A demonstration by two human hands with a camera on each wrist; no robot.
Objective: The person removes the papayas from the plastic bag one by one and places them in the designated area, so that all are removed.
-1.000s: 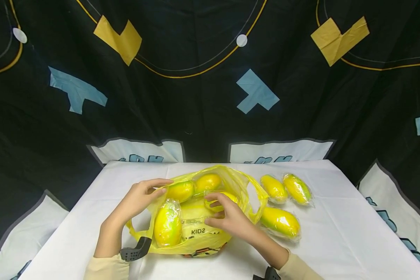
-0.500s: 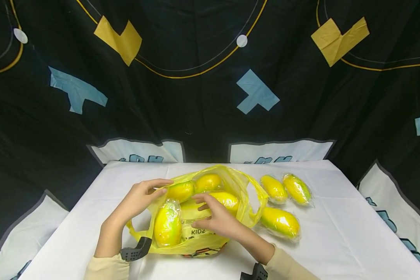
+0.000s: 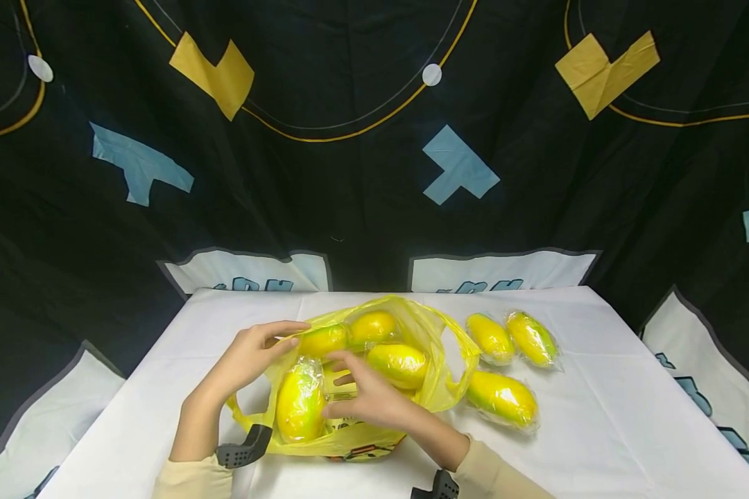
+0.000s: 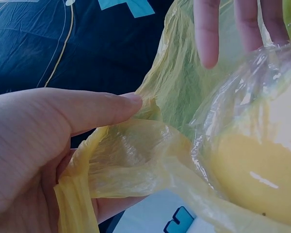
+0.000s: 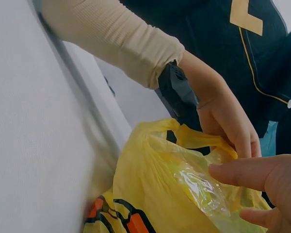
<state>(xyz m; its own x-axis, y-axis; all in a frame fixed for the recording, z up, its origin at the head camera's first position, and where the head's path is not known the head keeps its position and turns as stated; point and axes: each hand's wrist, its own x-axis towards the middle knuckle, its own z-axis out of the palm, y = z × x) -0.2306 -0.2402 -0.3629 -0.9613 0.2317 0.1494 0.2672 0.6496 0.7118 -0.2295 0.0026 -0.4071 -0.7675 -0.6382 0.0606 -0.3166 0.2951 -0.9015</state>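
Note:
A yellow plastic carrier bag [image 3: 437, 395] stands on the table with its mouth spread and several film-wrapped, yellow-green mangoes inside. My left hand [image 3: 250, 357] holds the bag's left rim, and the left wrist view shows the thumb on one side of the plastic and fingers on the other. My right hand [image 3: 371, 398] is over the bag's mouth, fingers loosely spread, with thumb and fingertips close beside the mango [image 3: 301, 405] at the bag's left side. Another mango [image 3: 399, 365] lies behind that hand; two more, a back-left mango [image 3: 324, 339] and a back mango [image 3: 374, 326], lie deeper.
Three wrapped mangoes lie on the white table [image 3: 605, 416] right of the bag: a near mango [image 3: 502, 398], a middle mango [image 3: 489, 338] and a far mango [image 3: 532, 338]. A black patterned curtain [image 3: 362, 222] hangs behind the table.
My right hand has moved left from the right-hand mango in the bag, uncovering it, toward the mango at the left. My left hand keeps its hold on the rim.

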